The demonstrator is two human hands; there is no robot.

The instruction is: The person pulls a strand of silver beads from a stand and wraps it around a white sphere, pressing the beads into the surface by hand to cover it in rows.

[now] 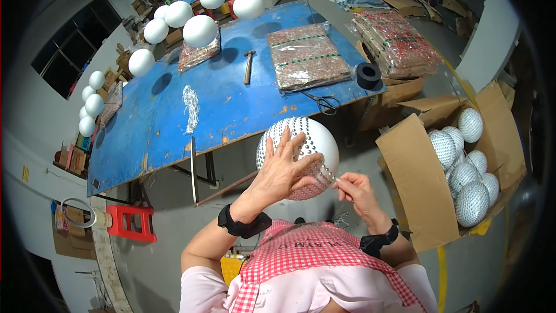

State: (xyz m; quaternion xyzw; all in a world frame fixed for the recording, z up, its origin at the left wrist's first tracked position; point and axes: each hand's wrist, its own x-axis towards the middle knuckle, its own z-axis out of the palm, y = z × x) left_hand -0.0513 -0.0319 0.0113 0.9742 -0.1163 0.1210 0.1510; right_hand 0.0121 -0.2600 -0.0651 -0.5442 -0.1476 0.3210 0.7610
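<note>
A large white ball (327,142), ringed with rows of silver bead strands, is at the near edge of the table, in front of my chest. My left hand (282,168) lies across its left and front side, fingers stretched and spread over the beaded rows. At the ball's lower right, my right hand (356,192) is closed in a pinch. Its thumb and forefinger grip the end of a thin bead strand that runs onto the ball. A reddish-brown bar (227,189) slants up towards the ball behind my left hand; where it ends is hidden.
On the blue table (226,122) are a hammer (249,68), scissors (325,103), black tape (368,75), silver strands (190,109) and a wrapped bead pack (310,61). Several plain white balls (200,31) stand above its far side. An open carton (414,179) holds finished-looking silver balls. A red stool (132,224) stands left.
</note>
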